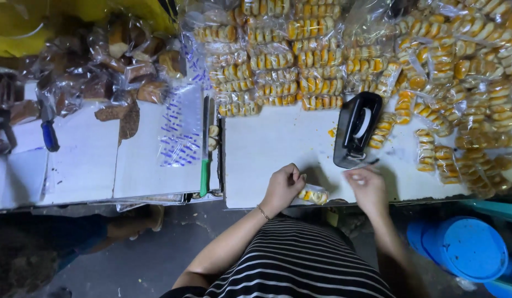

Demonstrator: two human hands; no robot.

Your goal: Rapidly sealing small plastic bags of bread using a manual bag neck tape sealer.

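Head view, looking down at white table (267,149). Left hand (282,186) curled, fingers pinching small clear bag of yellow pastries (313,194) at table's near edge. Right hand (367,185) just right of bag, fingertips pressed together on something small, likely strip of tape; too blurred to tell. Black tape dispenser (356,129) stands just beyond right hand. Packed pastry bags (278,60) piled across far side. Green-handled knife (205,146) lies left, along table edge. Blue lid (472,248) below, right.
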